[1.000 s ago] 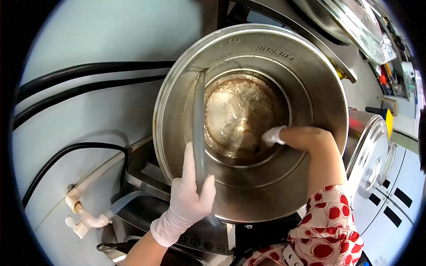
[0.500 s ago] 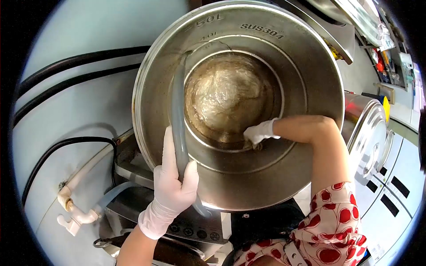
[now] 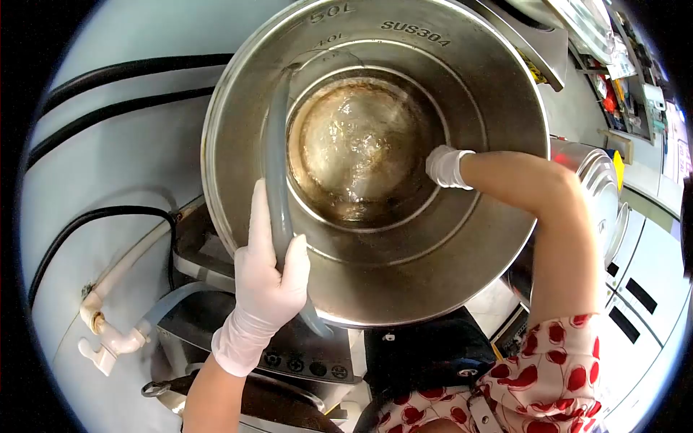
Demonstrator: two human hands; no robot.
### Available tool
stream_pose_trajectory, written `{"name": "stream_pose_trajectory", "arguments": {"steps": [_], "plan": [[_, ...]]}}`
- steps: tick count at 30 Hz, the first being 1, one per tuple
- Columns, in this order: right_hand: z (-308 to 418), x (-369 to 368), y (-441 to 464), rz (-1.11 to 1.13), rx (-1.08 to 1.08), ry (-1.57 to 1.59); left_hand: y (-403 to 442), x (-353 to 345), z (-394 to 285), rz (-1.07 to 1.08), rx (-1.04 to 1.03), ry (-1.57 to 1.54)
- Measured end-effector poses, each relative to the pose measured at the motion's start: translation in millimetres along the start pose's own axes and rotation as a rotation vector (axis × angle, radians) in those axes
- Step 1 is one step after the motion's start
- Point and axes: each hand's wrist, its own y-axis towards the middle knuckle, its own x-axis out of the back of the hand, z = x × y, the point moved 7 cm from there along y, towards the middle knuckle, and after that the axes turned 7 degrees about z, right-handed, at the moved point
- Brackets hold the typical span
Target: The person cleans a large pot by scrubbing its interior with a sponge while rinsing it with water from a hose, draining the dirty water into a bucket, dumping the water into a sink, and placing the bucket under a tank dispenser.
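Observation:
A large stainless steel pot [image 3: 498,108], marked 50L and SUS304, lies open toward me. Shallow water [image 3: 354,144] sits in its bottom, with brown staining around the rim of the base. My left hand [image 3: 271,281], in a white glove, is closed around a translucent grey hose [image 3: 279,159] that reaches down into the pot along its left wall. Deep inside, my gloved right hand [image 3: 447,167] presses close to the right inner wall, fingers curled. Whatever it grips is hidden beneath it now.
A white tap [image 3: 112,339] on a wall pipe stands at lower left. Black hoses [image 3: 137,68] run along the pale wall. Below the pot is a black panel with round controls [image 3: 296,364]. A lidded metal pot [image 3: 603,187] and white cabinets [image 3: 635,289] stand at right.
My right hand has moved up and right along the pot's inner wall; the brownish, crumpled thing under it no longer shows. The water looks calmer. My left hand keeps its hold on the hose.

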Motion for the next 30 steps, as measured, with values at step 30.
{"name": "stream_pose_trajectory", "arguments": {"steps": [30], "plan": [[77.2, 41.7, 64.2, -0.041, 0.138, 0.657, 4.0, -1.3, 0.6, -0.084, -0.093, 0.013]]}}
